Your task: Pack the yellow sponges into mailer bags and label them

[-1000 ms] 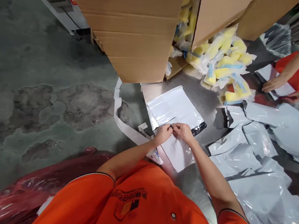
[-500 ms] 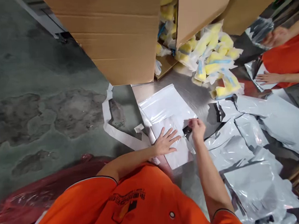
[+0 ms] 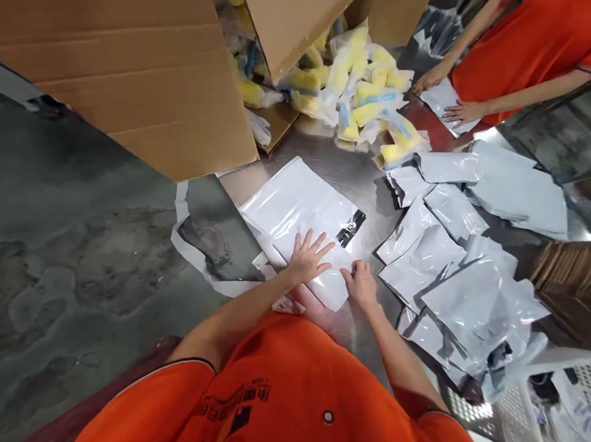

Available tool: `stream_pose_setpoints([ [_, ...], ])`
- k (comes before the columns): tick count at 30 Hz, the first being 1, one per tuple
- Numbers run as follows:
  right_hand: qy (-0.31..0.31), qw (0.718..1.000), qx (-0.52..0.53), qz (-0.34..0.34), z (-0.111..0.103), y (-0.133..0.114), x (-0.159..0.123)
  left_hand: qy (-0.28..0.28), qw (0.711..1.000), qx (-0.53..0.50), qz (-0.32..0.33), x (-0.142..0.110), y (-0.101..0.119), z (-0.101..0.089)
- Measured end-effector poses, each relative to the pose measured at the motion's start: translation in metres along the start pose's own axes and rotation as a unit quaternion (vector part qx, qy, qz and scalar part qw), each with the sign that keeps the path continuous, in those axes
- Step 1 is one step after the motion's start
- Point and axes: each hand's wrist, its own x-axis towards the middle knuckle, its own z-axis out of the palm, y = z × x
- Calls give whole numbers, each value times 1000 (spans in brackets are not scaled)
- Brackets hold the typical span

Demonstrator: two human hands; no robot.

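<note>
My left hand (image 3: pixel 308 259) lies flat with spread fingers on a white plastic mailing bag (image 3: pixel 294 198), pressing on its folded lower part. At the right edge of that lower part, my right hand (image 3: pixel 360 285) has its fingers curled together, thumb towards the bag, pinching the edge; the fingertips are partly hidden. A black strip (image 3: pixel 351 228) shows at the bag's right corner. More white mailing bags lie beneath it on the metal table (image 3: pixel 315 146).
A large cardboard box (image 3: pixel 152 90) stands beyond, beside bagged yellow-and-blue items (image 3: pixel 367 90). To the right lie piled white mailing bags (image 3: pixel 470 297), a white plastic basket (image 3: pixel 522 414) and stacked cardboard (image 3: pixel 573 264). A co-worker's hands (image 3: pixel 462 112) rest on another white bag. White paper strip (image 3: pixel 190 254) hangs left.
My right hand has moved from the bag's right corner down to the edge of its folded part, uncovering the black strip. My left hand stays flat on the bag. The view has swung right.
</note>
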Motion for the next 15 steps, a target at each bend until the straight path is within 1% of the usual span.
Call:
stream_pose_setpoints([
  [2,-8,999,2,31,-1,13,1,-9,1000,-3,-21,2,-4,-2],
  [3,-29,999,14,34,-4,17,2,-16,999,-5,-32,2,-6,-4],
  [6,-96,992,79,22,-13,15,1,-39,998,-16,-49,1,-11,-11],
  [7,-101,990,99,20,-16,13,0,-37,998,-19,-51,1,-13,-15],
  [8,-86,989,123,17,-20,12,0,-19,998,-20,-59,1,-14,-18],
  [9,-51,987,150,16,-25,12,-1,8,998,-20,-63,1,-14,-22],
  [11,46,976,212,33,-41,22,-7,59,997,-26,-38,1,-6,-30],
  [12,96,965,236,58,-52,30,-13,73,997,-33,-14,0,2,-32],
  [13,136,954,248,99,-64,39,-21,76,996,-43,15,-2,13,-32],
  [15,183,936,229,197,-90,59,-46,51,993,-71,81,-9,41,-25],
])
